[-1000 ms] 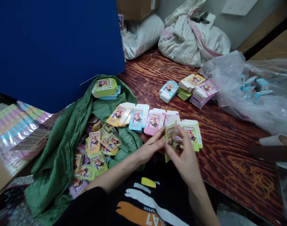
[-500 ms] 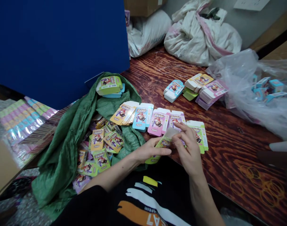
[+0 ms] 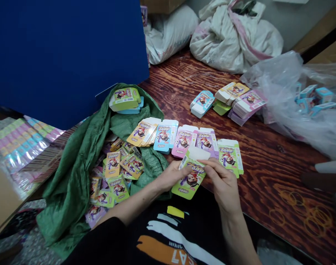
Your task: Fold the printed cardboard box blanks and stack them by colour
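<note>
Between my hands is a green card box (image 3: 188, 182) with a cartoon figure on its front and a white flap standing up at its top. My left hand (image 3: 172, 175) grips its left side, thumb across the front. At its upper right edge, my right hand (image 3: 221, 178) pinches the card. Just beyond lie flat box blanks in a row: yellow ones (image 3: 143, 131), blue ones (image 3: 164, 136), pink ones (image 3: 184, 141), purple ones (image 3: 206, 140) and green ones (image 3: 229, 157). Left of my forearm, a green sack (image 3: 82, 147) holds many small closed boxes (image 3: 118, 187).
Stacks of blanks (image 3: 231, 94) lie farther back on the wooden table (image 3: 272, 165). A clear plastic bag (image 3: 289, 88) with blue boxes is at right, rubber bands (image 3: 314, 224) nearer me. White sacks (image 3: 236, 36) stand behind; a blue panel (image 3: 68, 55) rises at left.
The green box has turned so its printed front faces me, with its flap upright. My right hand has lowered its fingers onto the box's upper right edge.
</note>
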The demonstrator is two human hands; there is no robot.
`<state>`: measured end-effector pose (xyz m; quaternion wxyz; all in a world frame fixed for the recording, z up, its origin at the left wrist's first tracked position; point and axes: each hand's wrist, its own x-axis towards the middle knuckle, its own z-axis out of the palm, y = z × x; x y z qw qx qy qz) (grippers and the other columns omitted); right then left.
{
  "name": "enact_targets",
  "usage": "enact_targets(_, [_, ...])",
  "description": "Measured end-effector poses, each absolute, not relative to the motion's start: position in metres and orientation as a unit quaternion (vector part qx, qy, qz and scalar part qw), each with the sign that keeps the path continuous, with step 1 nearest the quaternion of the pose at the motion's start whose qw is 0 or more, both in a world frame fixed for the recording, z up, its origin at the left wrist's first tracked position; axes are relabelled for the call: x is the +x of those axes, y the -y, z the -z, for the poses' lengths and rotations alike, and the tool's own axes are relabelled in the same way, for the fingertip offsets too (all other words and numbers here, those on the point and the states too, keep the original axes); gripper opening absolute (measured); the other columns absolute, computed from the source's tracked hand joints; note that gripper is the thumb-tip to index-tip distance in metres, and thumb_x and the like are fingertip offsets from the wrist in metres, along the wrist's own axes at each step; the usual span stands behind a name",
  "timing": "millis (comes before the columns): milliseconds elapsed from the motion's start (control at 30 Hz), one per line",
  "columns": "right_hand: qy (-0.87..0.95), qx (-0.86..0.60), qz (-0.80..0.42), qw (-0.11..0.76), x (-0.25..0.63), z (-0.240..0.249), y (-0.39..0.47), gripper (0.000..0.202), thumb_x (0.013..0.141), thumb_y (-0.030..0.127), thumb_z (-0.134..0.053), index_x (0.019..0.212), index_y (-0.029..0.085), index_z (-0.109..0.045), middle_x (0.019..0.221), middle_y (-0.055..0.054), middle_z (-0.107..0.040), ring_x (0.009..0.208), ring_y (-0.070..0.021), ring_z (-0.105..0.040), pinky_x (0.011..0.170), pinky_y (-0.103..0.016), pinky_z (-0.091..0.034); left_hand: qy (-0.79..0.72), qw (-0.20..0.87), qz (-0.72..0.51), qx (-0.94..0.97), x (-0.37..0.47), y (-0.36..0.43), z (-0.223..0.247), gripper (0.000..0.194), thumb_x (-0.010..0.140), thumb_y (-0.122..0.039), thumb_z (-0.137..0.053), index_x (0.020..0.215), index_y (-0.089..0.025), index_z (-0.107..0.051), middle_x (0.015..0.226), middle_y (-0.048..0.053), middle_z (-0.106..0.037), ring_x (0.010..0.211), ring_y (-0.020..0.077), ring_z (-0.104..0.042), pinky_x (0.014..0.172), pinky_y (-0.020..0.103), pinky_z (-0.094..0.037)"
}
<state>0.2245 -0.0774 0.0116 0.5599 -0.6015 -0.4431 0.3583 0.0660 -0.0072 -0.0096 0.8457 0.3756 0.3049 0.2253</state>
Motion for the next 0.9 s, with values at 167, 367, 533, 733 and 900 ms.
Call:
enact_targets(167, [0.394, -0.651, -0.246, 0.600, 0.220, -0.016, 0.079, 0.021, 0.086, 0.037, -0.077, 0.103, 0.024, -0.077, 0.099, -0.004, -0.076, 0.091, -0.0195, -0.071, 0.082, -0.031, -0.057, -0.300, 0.800, -0.260, 0.449, 0.057, 0.003, -0.004, 0.067, 0.076, -0.071, -0.077, 0.106, -0.011, -0.078, 0.100, 0.011, -0.079, 0.091, 0.0237, -0.072, 0.085, 0.031, -0.054])
enact_targets(367, [0.392, -0.645, -0.247, 0.608, 0.220, -0.018, 0.081, 0.015, 0.084, 0.035, -0.079, 0.091, 0.023, -0.075, 0.085, -0.002, -0.076, 0.077, -0.0170, -0.073, 0.070, -0.026, -0.058, -0.300, 0.756, -0.266, 0.517, 0.050, 0.001, -0.012, 0.043, 0.079, -0.046, -0.083, 0.103, -0.011, -0.077, 0.101, 0.010, -0.078, 0.090, 0.0210, -0.072, 0.086, 0.031, -0.056])
enact_targets(533, [0.465, -0.614, -0.241, 0.590, 0.230, -0.018, 0.075, 0.007, 0.085, 0.024, -0.076, 0.078, 0.023, -0.077, 0.075, 0.001, -0.075, 0.068, -0.0145, -0.070, 0.063, -0.022, -0.056, -0.315, 0.674, -0.308, 0.593, 0.045, 0.005, -0.009, 0.058, 0.086, -0.033, -0.079, 0.139, -0.016, -0.060, 0.115, 0.011, -0.075, 0.093, 0.0194, -0.073, 0.086, 0.031, -0.059])
enact_targets(733, [0.474, -0.600, -0.247, 0.595, 0.231, -0.017, 0.071, 0.005, 0.087, 0.022, -0.074, 0.082, 0.025, -0.075, 0.078, 0.002, -0.073, 0.071, -0.0127, -0.068, 0.065, -0.020, -0.054, -0.290, 0.538, -0.331, 0.719, 0.038, 0.004, -0.017, 0.041, 0.093, -0.031, -0.073, 0.132, -0.021, -0.067, 0.117, 0.008, -0.074, 0.086, 0.0153, -0.067, 0.078, 0.027, -0.056])
enact_targets(900, [0.418, -0.596, -0.348, 0.590, 0.238, -0.020, 0.072, 0.033, 0.091, 0.028, -0.073, 0.123, 0.032, -0.069, 0.082, 0.003, -0.070, 0.074, -0.0125, -0.067, 0.068, -0.021, -0.055, -0.302, 0.638, -0.289, 0.647, 0.044, 0.000, -0.018, 0.031, 0.090, -0.030, -0.074, 0.118, -0.019, -0.066, 0.101, 0.005, -0.073, 0.078, 0.0135, -0.067, 0.072, 0.025, -0.054])
